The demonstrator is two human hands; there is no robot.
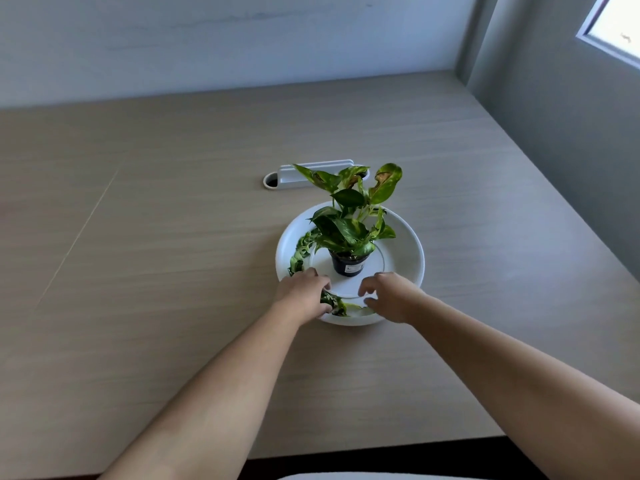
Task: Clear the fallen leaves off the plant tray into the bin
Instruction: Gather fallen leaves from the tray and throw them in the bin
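The one view, worn on the person's head, looks forward and steeply down from over the near edge of the worktop point(156, 209) toward its far edge, the wall and the window point(620, 26) at the far right corner. Both forearms enter from below, and the left hand point(303, 294) and right hand point(391, 297) meet mid-frame at the near rim of the plant tray point(405, 237), close enough that the fallen leaves point(334, 301) gripped by the left hand show their mottling.

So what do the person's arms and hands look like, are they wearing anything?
The left hand and right hand are bare: no gloves, rings or watch show. The left forearm and right forearm are bare too, and no sleeve comes into view.
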